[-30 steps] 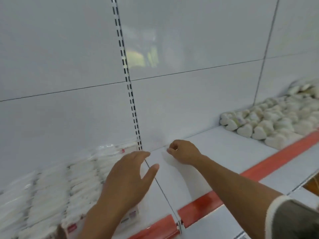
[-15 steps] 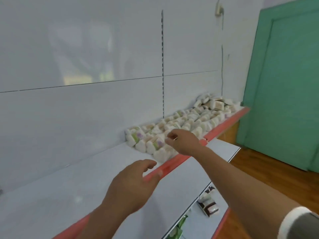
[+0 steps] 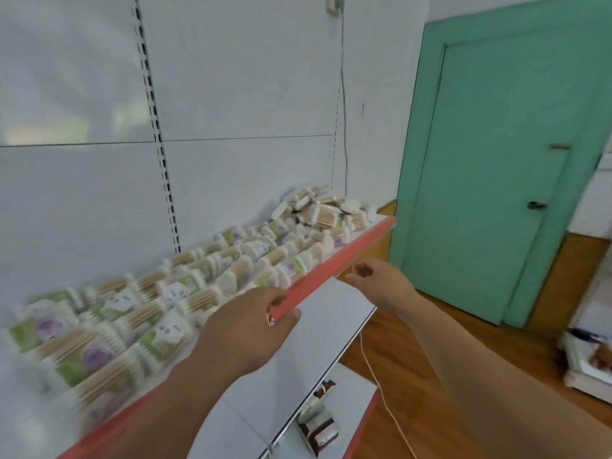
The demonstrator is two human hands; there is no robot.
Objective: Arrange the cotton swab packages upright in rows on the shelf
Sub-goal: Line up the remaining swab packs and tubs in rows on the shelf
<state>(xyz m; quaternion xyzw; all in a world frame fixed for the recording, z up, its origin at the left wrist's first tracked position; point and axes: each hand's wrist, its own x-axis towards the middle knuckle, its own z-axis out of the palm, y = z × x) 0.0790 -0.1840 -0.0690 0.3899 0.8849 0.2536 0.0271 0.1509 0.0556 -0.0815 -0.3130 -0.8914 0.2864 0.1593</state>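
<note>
Cotton swab packages (image 3: pixel 185 286), green-labelled, crowd the shelf (image 3: pixel 334 263).

Both arms extended; left hand (image 3: pixel 245 329) relaxed, right hand (image 3: pixel 377 280) curled.

We cannot read the print on the cotton swab packages (image 3: pixel 99 352); those at the lower left smear into blur. The left hand (image 3: pixel 245 332) covers a stretch of the red shelf edge (image 3: pixel 331 270), and we cannot tell whether it grips it. A thin string (image 3: pixel 371 362) passes the right hand (image 3: pixel 377 279); whether the fingers pinch it is unclear. At bottom centre, a white shelf board (image 3: pixel 324 326) half hides a box (image 3: pixel 318 425).
</note>
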